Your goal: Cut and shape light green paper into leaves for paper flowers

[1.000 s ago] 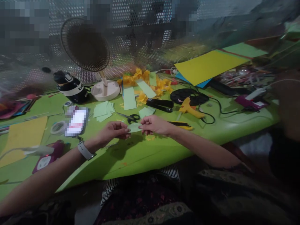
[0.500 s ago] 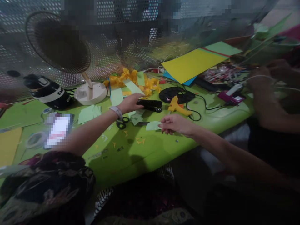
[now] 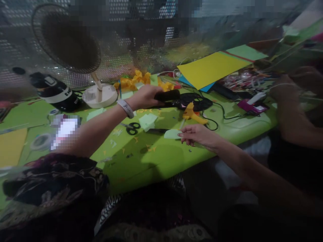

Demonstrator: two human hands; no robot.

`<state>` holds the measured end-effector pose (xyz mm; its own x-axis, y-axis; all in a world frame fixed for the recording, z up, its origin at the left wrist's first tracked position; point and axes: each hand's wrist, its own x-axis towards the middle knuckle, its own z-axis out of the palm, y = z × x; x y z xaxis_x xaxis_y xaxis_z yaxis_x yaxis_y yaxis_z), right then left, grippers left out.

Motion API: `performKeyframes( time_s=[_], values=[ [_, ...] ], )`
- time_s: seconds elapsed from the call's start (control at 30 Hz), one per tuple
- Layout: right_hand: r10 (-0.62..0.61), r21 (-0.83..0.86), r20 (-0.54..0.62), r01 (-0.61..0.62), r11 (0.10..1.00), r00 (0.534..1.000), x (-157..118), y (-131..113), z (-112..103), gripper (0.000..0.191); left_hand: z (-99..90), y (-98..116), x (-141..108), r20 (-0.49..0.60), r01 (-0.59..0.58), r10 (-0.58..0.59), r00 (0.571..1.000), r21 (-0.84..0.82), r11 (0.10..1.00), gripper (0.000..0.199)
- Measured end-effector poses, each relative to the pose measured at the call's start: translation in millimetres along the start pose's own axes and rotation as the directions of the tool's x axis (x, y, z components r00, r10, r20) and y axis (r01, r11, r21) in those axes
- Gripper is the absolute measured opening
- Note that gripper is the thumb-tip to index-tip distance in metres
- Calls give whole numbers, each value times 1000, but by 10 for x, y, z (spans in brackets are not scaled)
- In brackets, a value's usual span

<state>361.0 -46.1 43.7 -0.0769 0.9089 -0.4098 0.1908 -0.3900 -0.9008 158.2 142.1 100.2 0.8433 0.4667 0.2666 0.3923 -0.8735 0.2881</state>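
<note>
My left hand (image 3: 146, 97), with a pale watch on the wrist, is closed round the back end of a black stapler (image 3: 168, 96) whose two arms point right. Between the thumb and fingers of my right hand (image 3: 195, 135) is a rounded piece of light green paper (image 3: 172, 134), low over the table's front half. Black-handled scissors (image 3: 133, 128) lie below my left hand, beside a small pile of green paper pieces (image 3: 148, 121). Just beyond my right hand rests a yellow glue gun (image 3: 193, 114). A dark flat strip shows partly behind the held paper.
A fan (image 3: 99, 95) and a dark bottle (image 3: 54, 92) stand at the back left. Orange crepe paper (image 3: 136, 80) lies behind my left hand. Yellow card (image 3: 214, 69) and a black round tray (image 3: 202, 102) are farther right. Another person's arms (image 3: 290, 111) reach in at right.
My left hand has raised the stapler from near the table and its arms look wider apart. My right hand still holds the green paper, a little farther right in view.
</note>
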Motion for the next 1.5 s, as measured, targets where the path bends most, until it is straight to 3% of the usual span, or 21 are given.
performKeyframes(
  time_s=[0.1,0.2,0.37,0.53,0.73,0.93,1.27,1.5],
  values=[
    [14,-5,58,-13,1000,998,83,-32,144,24,-394,123,-441,-15,61,-61,998,23,998,36],
    [23,-19,141,-20,1000,990,203,-100,370,21,-619,177,-1011,-47,191,-188,981,59,980,34],
    [1,-18,264,4,1000,965,448,-279,778,15,-585,61,-1917,-24,383,-382,924,71,921,38],
    [30,-93,329,0,996,944,634,-430,1110,9,-437,-34,-2407,-6,480,-481,877,64,875,40],
    [36,-154,348,19,988,937,716,-469,1323,10,-316,-14,-2524,40,489,-490,871,30,872,34],
    [41,-180,369,28,983,928,757,-417,1398,14,-225,-33,-2543,122,472,-472,873,26,881,36],
    [17,-171,345,45,984,939,852,-408,1544,20,-138,10,-2530,144,434,-432,890,20,901,32],
    [52,-190,355,18,982,933,892,-411,1572,19,-151,45,-2493,194,454,-451,871,34,890,32]
  ],
)
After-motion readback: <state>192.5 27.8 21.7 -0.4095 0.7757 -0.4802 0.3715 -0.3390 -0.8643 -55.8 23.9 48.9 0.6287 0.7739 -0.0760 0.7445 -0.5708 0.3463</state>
